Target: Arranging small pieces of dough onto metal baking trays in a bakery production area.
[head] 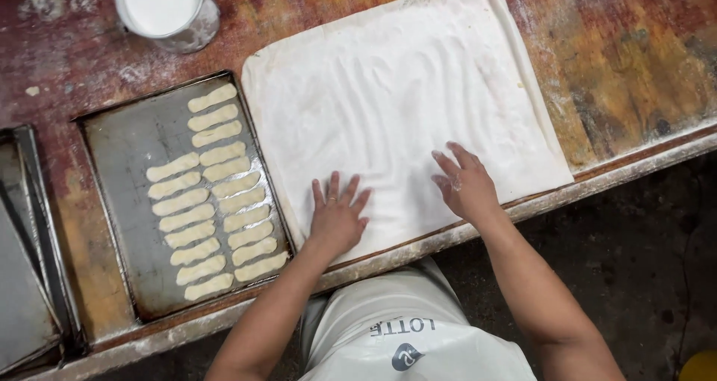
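A large square sheet of thin pale dough (396, 97) lies floured on a worn wooden table (612, 52). My left hand (337, 215) rests flat on the sheet's near edge, fingers spread, holding nothing. My right hand (463, 183) presses on the sheet a little to the right, fingers apart and dusted with flour. Left of the sheet a dark metal baking tray (123, 157) carries two rows of several pale finger-shaped dough pieces (216, 194).
A round metal container of white flour (164, 7) stands at the back left. More stacked metal trays (30, 276) sit at the far left. The table's front edge (597, 183) runs diagonally, with dark floor beyond. A white apron (403, 329) is below.
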